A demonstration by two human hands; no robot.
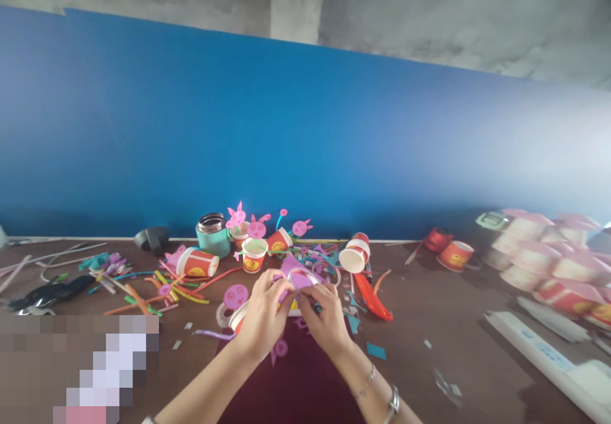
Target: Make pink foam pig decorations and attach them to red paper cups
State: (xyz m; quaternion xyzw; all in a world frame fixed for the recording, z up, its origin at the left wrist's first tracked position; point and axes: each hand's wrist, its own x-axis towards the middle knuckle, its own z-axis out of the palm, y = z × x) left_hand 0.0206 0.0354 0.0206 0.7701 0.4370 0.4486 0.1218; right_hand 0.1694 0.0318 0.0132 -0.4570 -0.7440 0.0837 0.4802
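My left hand (268,309) and my right hand (325,312) meet over the table, fingertips pinched close together. Whatever is between them is too small and too covered by the fingers to name. Just beyond the fingertips lie purple cut-out sheet pieces (292,266) and a pale, curved band. A red and white paper cup (237,319) lies partly hidden behind my left hand. Beside it rests a pink round face cut-out (235,296). Below the hands, another pink cut-out (280,349) lies on a dark maroon mat (286,389).
Paper cups with pink rabbit faces (258,228) stand at the back beside a teal jar (212,236). Coloured strips (181,290) litter the left. A red pointed object (373,298) lies right of my hands. Stacked cups (548,252) and a power strip (539,341) occupy the far right.
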